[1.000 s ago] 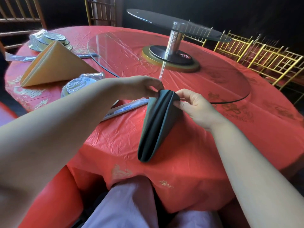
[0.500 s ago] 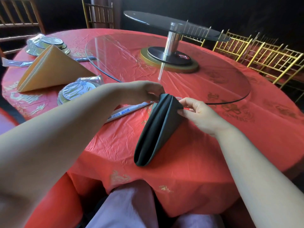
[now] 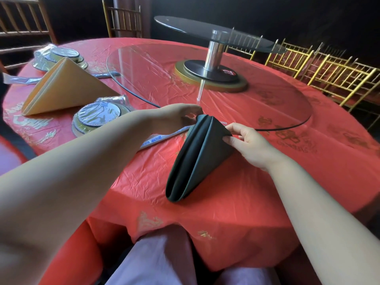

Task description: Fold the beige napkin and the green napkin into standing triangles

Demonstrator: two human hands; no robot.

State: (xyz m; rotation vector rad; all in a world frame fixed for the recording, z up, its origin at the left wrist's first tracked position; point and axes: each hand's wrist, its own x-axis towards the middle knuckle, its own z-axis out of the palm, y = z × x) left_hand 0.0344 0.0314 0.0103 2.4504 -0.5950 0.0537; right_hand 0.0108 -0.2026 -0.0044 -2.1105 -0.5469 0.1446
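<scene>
The green napkin [image 3: 197, 159] stands folded near the table's [image 3: 257, 182] near edge. The left hand [image 3: 174, 118] pinches its far top corner between curled fingers; the right hand [image 3: 246, 145] pinches its right corner. The beige napkin [image 3: 65, 87] stands by the left edge.

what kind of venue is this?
Likely a banquet hall or restaurant: a round table under a red tablecloth, a glass lazy Susan at its centre, gold banquet chairs alongside, and wrapped tableware by a folded beige napkin.
</scene>
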